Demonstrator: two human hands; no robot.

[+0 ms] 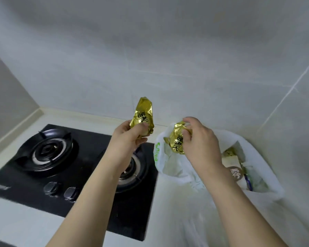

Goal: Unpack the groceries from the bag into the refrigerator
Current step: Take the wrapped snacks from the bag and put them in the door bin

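left hand: curled round a gold foil packet, which is held upright above the right burner of the black gas hob.
right hand: fingertips pinched on a second gold packet, which is held just over the bag mouth.
bag: white plastic, set on the pale counter right of the hob; more wrapped items are seen inside.
refrigerator: not in view.
backdrop: grey tiled wall.

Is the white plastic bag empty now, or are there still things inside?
Not empty: the bag is open, with a gold packet and other packages inside.
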